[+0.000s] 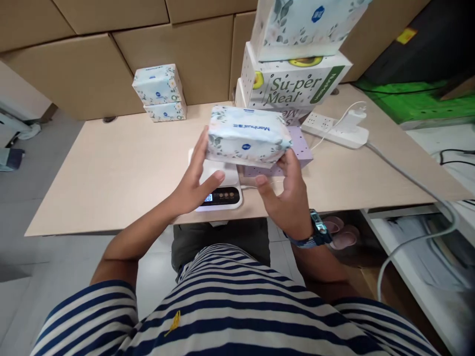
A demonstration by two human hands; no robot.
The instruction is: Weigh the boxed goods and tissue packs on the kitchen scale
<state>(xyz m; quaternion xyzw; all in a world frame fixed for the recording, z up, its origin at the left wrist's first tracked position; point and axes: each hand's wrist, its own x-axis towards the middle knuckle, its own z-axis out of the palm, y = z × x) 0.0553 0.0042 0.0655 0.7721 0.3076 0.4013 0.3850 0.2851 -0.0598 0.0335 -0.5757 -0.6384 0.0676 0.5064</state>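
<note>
Between my two hands a pack of tissues (pixel 247 138), white and pale blue with leaf prints, is held up above the desk. My left hand (pixel 196 180) grips its left end, thumb raised off the front. At the right end, the fingers of my right hand (pixel 287 193) press against the lower corner, with the thumb apart from the pack. Below and partly hidden by the pack sits a white digital scale (pixel 218 198) with a lit display. A lilac dotted box (pixel 300 146) lies behind the pack, close to my right hand.
Two stacked tissue packs (pixel 159 94) stand at the back left. White "Su-per Meal" boxes (pixel 293 84) carry a larger tissue pack (pixel 308 29) at the back right. A power strip (pixel 334 129) with a plugged-in charger and cable lies right of them. Cardboard boxes (pixel 181 54) line the back.
</note>
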